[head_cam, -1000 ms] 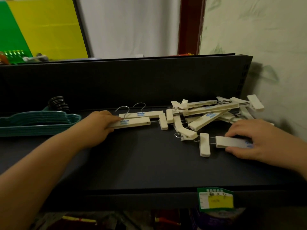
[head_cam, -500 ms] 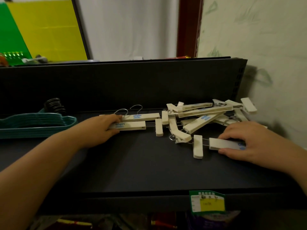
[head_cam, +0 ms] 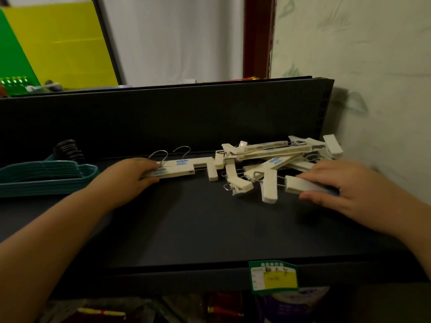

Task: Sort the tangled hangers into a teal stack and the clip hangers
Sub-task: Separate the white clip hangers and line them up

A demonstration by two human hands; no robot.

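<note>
You've got two bare hands in play, the left hand (head_cam: 130, 177) and the right hand (head_cam: 349, 185). One stack of flat teal plastic hangers (head_cam: 46, 178) sits at the left; its layers are too tight to count. Two cream clip hangers with steel hooks (head_cam: 177, 167) lie side by side. The tangled cream clip-hanger pile (head_cam: 275, 157) can't be counted. One green-and-yellow shelf label (head_cam: 274, 277).

Both hands (head_cam: 349, 183) grip white clip hangers (head_cam: 268, 157).
</note>
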